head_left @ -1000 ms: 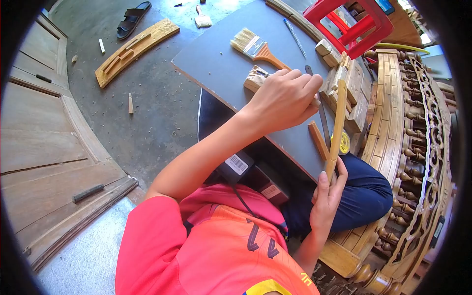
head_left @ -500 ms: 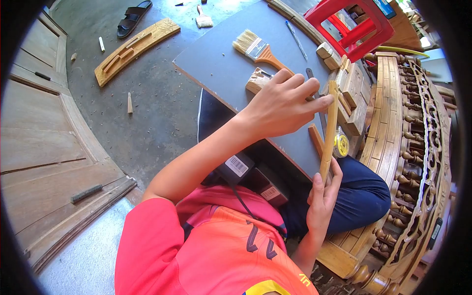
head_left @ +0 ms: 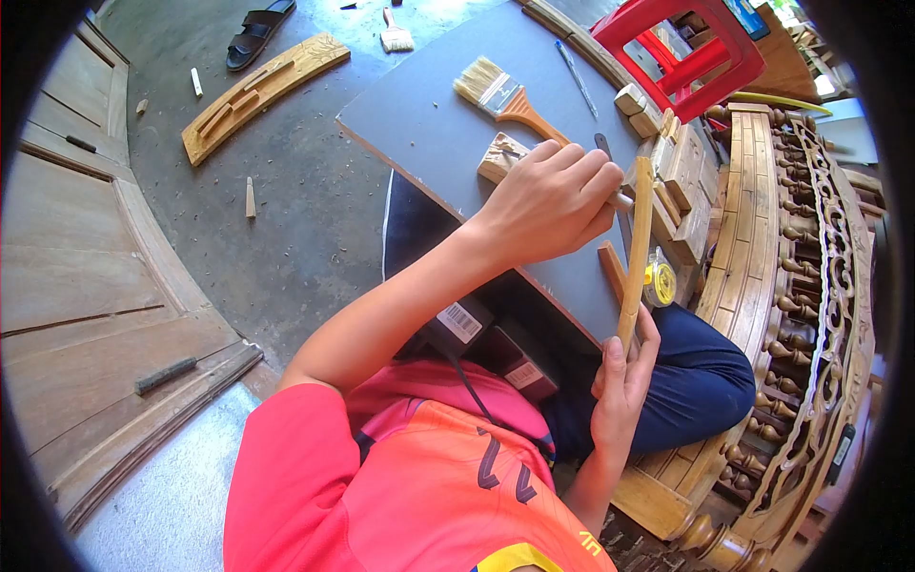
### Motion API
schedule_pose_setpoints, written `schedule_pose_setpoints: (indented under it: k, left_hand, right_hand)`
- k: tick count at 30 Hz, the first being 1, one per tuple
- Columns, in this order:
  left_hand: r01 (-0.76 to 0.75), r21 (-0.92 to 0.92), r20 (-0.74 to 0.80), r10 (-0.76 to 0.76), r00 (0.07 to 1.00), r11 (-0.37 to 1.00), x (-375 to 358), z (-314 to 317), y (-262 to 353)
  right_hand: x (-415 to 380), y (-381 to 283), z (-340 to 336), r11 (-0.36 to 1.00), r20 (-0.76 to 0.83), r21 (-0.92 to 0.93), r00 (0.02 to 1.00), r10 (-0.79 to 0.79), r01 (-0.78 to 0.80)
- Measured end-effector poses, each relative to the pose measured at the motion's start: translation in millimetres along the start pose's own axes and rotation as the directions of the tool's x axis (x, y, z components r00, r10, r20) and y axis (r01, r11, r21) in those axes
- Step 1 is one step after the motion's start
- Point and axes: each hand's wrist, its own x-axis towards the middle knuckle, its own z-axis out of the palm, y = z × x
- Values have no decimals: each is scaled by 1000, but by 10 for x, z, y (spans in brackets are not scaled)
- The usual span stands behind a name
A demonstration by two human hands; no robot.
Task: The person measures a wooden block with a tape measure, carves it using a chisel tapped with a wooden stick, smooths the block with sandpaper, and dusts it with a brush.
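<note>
My left hand (head_left: 562, 195) is closed, its back towards the camera, beside the upper part of a curved wooden strip (head_left: 639, 243). A small pale tip shows at its fingers, but I cannot make out the object. Lower down, my right hand (head_left: 621, 381) grips the strip's bottom end between thumb and fingers, holding it raised over the grey board (head_left: 429, 124). A notched wood block (head_left: 498, 157) and a wide brush (head_left: 500, 93) lie on the board near my left hand. Behind the strip are a short wood piece (head_left: 611, 265) and a yellow tape roll (head_left: 659, 283).
A pen (head_left: 576, 78) lies on the board's far side. Wood blocks (head_left: 688, 176) and a red stool (head_left: 681, 62) stand to the right, beside a carved wooden railing (head_left: 810, 286). On the floor at left are a carved curved piece (head_left: 262, 95) and a sandal (head_left: 257, 36).
The fingers of my left hand have curled in, and the extended finger has drawn back from the strip. My right hand and the strip have hardly moved.
</note>
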Motion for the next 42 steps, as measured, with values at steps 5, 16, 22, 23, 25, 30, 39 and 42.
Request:
schedule_pose_setpoints:
  k: [5, 16, 22, 23, 25, 30, 39, 42]
  left_hand:
    - [-2, 39, -24, 3, 1000, 999, -8, 28, 6]
    - [-24, 90, -133, 36, 990, 996, 19, 79, -17]
    - [-7, 108, -126, 21, 992, 994, 44, 46, 3]
    - [-7, 111, -131, 22, 991, 994, 45, 51, 6]
    - [-4, 114, -137, 20, 990, 994, 39, 75, 11]
    - [7, 114, -130, 8, 992, 993, 32, 63, -6]
    - [22, 142, -168, 2, 986, 990, 14, 88, -41]
    - [24, 143, -160, -1, 987, 989, 7, 82, -44]
  right_hand:
    - [-7, -69, 38, 999, -12, 26, 1000, 24, -23]
    - [-9, -77, 49, 999, 19, 31, 1000, 15, -16]
    - [-7, -102, 37, 999, 12, 31, 1000, 20, -21]
    - [-6, -119, 42, 999, 9, 40, 1000, 29, -29]
    - [-5, -130, 44, 998, 7, 51, 999, 36, -36]
    - [-6, -145, 40, 997, 14, 58, 999, 45, -46]
    - [-13, -241, 9, 994, 28, 56, 995, 93, -94]
    - [-12, -291, -4, 995, 24, 59, 997, 76, -77]
